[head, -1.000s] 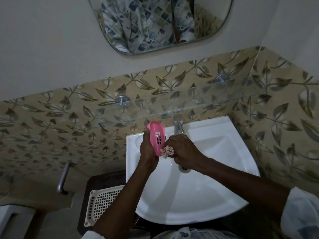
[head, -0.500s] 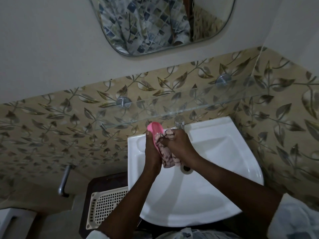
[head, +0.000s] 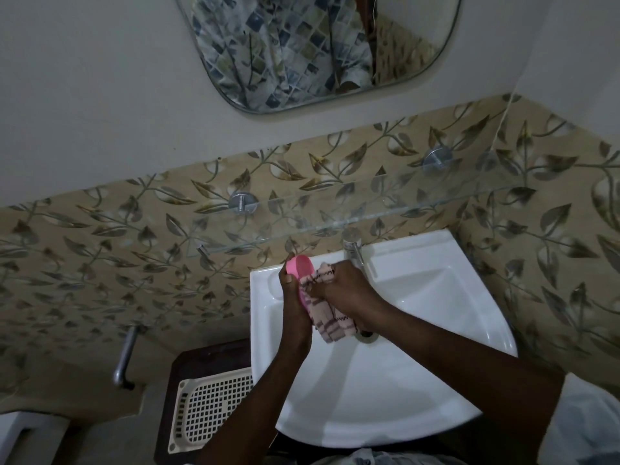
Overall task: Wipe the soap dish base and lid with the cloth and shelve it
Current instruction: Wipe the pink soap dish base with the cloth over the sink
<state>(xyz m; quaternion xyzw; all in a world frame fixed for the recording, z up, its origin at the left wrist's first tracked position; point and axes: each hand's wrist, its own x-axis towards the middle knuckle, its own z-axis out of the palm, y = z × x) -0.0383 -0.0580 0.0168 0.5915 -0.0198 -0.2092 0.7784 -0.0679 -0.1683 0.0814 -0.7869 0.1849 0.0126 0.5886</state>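
Observation:
A pink soap dish part (head: 299,266) is held on edge over the white sink (head: 419,330), gripped by my left hand (head: 293,298). I cannot tell if it is the base or the lid. My right hand (head: 345,290) presses a pink striped cloth (head: 330,317) against the dish's inner face. The cloth covers most of the dish and hangs down toward the drain. A glass shelf (head: 369,209) runs along the tiled wall just above the sink.
A chrome tap (head: 354,246) stands at the sink's back edge, right behind my hands. A cream perforated basket (head: 208,407) rests on a dark stand left of the sink. A metal bar (head: 125,357) sticks out of the left wall. A mirror (head: 318,45) hangs above.
The cloth has spread from a small wad into a hanging sheet over the dish. The dish has turned, hiding its slotted face, and both hands have shifted slightly up and left.

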